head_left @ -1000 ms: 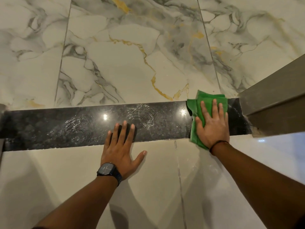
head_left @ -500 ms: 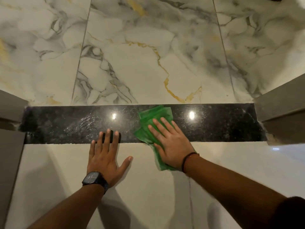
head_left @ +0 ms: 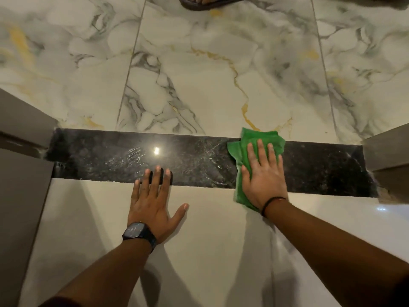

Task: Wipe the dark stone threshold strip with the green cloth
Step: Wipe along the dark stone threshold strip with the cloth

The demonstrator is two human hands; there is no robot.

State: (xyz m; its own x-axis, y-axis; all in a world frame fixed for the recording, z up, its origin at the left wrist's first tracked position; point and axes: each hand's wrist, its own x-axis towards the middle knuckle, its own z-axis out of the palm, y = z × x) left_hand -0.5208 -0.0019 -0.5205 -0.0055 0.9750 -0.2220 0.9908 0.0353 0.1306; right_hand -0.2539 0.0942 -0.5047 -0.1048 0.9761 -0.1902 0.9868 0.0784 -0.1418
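Observation:
The dark stone threshold strip [head_left: 106, 156] runs left to right across the floor between two door frames, with wet smear marks on its middle. My right hand [head_left: 263, 176] lies flat on the folded green cloth [head_left: 256, 138], pressing it onto the strip right of centre; the cloth sticks out beyond my fingertips and past the near edge. My left hand [head_left: 152, 198], with a black watch on the wrist, rests flat and spread on the plain pale tile, its fingertips lying on the strip's near edge.
Grey door frames stand at the strip's left end [head_left: 24, 138] and right end [head_left: 389, 151]. Marbled tile with gold veins [head_left: 210, 85] lies beyond the strip. Another person's sandalled foot [head_left: 210, 2] shows at the top edge.
My right hand slid the cloth left from the strip's right end to its middle, then back to the right of centre. The left hand stayed planted. The view shifted.

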